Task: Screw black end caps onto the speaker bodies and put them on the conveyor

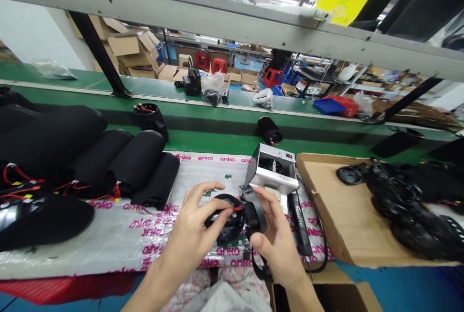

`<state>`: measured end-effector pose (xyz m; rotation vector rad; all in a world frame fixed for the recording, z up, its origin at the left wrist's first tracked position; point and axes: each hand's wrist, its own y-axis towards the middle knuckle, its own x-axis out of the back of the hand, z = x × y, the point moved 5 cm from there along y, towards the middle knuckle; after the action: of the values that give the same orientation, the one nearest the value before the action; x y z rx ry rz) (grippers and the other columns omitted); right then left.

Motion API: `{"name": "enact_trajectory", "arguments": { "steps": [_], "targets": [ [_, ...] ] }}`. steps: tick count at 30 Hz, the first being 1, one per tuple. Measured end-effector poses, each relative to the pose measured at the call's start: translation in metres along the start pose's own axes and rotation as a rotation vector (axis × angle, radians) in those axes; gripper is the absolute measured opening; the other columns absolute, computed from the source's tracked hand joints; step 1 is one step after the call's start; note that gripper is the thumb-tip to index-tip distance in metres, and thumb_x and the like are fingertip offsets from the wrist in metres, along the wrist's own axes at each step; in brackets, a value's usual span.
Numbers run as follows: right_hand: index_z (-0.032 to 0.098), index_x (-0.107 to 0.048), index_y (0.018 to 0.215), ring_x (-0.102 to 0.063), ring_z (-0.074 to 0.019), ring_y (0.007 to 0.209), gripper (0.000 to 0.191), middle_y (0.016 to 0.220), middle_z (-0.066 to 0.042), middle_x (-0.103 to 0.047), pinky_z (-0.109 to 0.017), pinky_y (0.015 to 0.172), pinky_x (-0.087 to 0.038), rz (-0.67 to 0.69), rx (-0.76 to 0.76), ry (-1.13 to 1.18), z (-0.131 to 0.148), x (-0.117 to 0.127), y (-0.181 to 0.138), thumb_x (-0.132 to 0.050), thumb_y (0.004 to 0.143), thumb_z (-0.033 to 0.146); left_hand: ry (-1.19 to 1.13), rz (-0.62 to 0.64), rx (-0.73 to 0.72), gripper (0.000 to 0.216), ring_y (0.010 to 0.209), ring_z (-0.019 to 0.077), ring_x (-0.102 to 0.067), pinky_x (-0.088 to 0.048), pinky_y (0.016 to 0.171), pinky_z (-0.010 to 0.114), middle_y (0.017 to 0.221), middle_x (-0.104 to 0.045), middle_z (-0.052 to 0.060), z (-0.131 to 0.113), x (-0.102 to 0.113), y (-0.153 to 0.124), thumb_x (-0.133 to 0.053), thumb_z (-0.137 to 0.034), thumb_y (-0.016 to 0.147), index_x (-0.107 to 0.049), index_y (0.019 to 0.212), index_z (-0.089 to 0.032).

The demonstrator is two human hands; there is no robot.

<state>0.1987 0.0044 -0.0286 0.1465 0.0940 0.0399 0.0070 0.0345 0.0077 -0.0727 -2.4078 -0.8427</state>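
Note:
Held on its edge in my right hand (273,234) is a round black plastic part (254,213), fingers behind it and thumb at its near side. My left hand (203,217) pinches thin red wires (237,209) that run to that part. Below the fingers a second round black part (232,232) lies on the printed plastic sheet, partly covered by my left hand. A silver box-shaped device (275,167) with an open front stands just beyond my right hand. Beside it lies a black cylindrical tool (299,225) with a cable.
Black fabric-covered cylinders (136,162) with red wires lie at the left. A cardboard tray (348,205) on the right holds several black round parts (406,200). Another black cylinder (268,129) rests on the green bench behind. A metal shelf beam (217,12) crosses above.

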Motion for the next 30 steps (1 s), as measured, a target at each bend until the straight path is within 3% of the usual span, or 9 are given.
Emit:
{"name": "enact_trajectory", "arguments": {
  "steps": [5, 10, 14, 17, 22, 24, 27, 30],
  "targets": [
    [0.039, -0.052, 0.157, -0.052, -0.0272, 0.157, 0.086, 0.164, -0.004, -0.055, -0.042, 0.135, -0.040, 0.047, 0.007, -0.161, 0.002, -0.006, -0.001, -0.095, 0.083, 0.051, -0.059, -0.005, 0.043, 0.018, 0.121, 0.0287, -0.075, -0.061, 0.107, 0.044, 0.131, -0.076, 0.009, 0.001, -0.001, -0.001, -0.065, -0.014, 0.101, -0.079, 0.098, -0.025],
    [0.040, -0.054, 0.153, -0.060, -0.0305, 0.146, 0.090, 0.156, -0.004, -0.061, -0.047, 0.128, -0.046, 0.019, 0.079, -0.381, 0.016, -0.012, 0.000, -0.099, 0.076, 0.054, -0.079, 0.070, 0.095, 0.022, 0.136, 0.0340, -0.070, -0.057, 0.117, 0.055, 0.149, -0.071, 0.011, 0.011, 0.000, -0.007, -0.061, -0.016, 0.101, -0.081, 0.102, -0.026],
    [0.033, -0.057, 0.146, -0.064, -0.0327, 0.135, 0.090, 0.143, -0.008, -0.064, -0.049, 0.119, -0.053, 0.020, 0.204, -0.553, 0.029, -0.025, 0.004, -0.100, 0.071, 0.061, -0.200, 0.188, 0.074, 0.043, 0.147, 0.0357, -0.063, -0.047, 0.128, 0.063, 0.157, -0.067, 0.012, 0.014, -0.010, -0.018, -0.060, -0.011, 0.096, -0.077, 0.132, -0.028],
    [0.028, -0.056, 0.145, -0.062, -0.0348, 0.135, 0.088, 0.141, -0.012, -0.063, -0.052, 0.118, -0.053, -0.015, 0.224, -0.651, 0.035, -0.031, 0.007, -0.099, 0.074, 0.058, -0.241, 0.189, 0.112, 0.050, 0.150, 0.0374, -0.061, -0.044, 0.130, 0.066, 0.160, -0.064, 0.012, 0.018, -0.013, -0.025, -0.062, -0.015, 0.097, -0.072, 0.144, -0.030],
    [0.032, -0.056, 0.143, -0.065, -0.0296, 0.132, 0.086, 0.140, -0.007, -0.065, -0.045, 0.116, -0.055, -0.027, 0.169, -0.560, 0.035, -0.028, 0.008, -0.101, 0.073, 0.052, -0.246, 0.116, 0.167, 0.038, 0.145, 0.0322, -0.065, -0.054, 0.124, 0.053, 0.156, -0.067, 0.010, 0.018, -0.012, -0.031, -0.059, -0.018, 0.105, -0.077, 0.136, -0.032],
    [0.032, -0.057, 0.143, -0.067, -0.0283, 0.130, 0.086, 0.140, -0.006, -0.065, -0.042, 0.115, -0.055, -0.037, 0.136, -0.508, 0.031, -0.023, 0.008, -0.102, 0.072, 0.053, -0.246, 0.117, 0.119, 0.039, 0.146, 0.0312, -0.064, -0.057, 0.122, 0.049, 0.157, -0.065, 0.011, 0.012, -0.015, -0.032, -0.058, -0.020, 0.107, -0.075, 0.139, -0.031],
    [0.032, -0.059, 0.141, -0.066, -0.0275, 0.132, 0.086, 0.141, -0.005, -0.065, -0.039, 0.115, -0.055, -0.065, 0.109, -0.453, 0.024, -0.016, 0.008, -0.102, 0.071, 0.053, -0.229, 0.136, 0.007, 0.041, 0.150, 0.0326, -0.059, -0.056, 0.123, 0.049, 0.161, -0.060, 0.014, 0.003, -0.020, -0.033, -0.055, -0.019, 0.107, -0.071, 0.143, -0.028],
    [0.032, -0.059, 0.141, -0.068, -0.0263, 0.130, 0.084, 0.141, -0.004, -0.066, -0.038, 0.113, -0.056, -0.059, 0.094, -0.429, 0.022, -0.015, 0.007, -0.101, 0.072, 0.054, -0.239, 0.133, 0.025, 0.038, 0.150, 0.0318, -0.059, -0.054, 0.124, 0.049, 0.160, -0.059, 0.015, 0.005, -0.024, -0.037, -0.053, -0.019, 0.109, -0.070, 0.142, -0.028]
  ]
}}
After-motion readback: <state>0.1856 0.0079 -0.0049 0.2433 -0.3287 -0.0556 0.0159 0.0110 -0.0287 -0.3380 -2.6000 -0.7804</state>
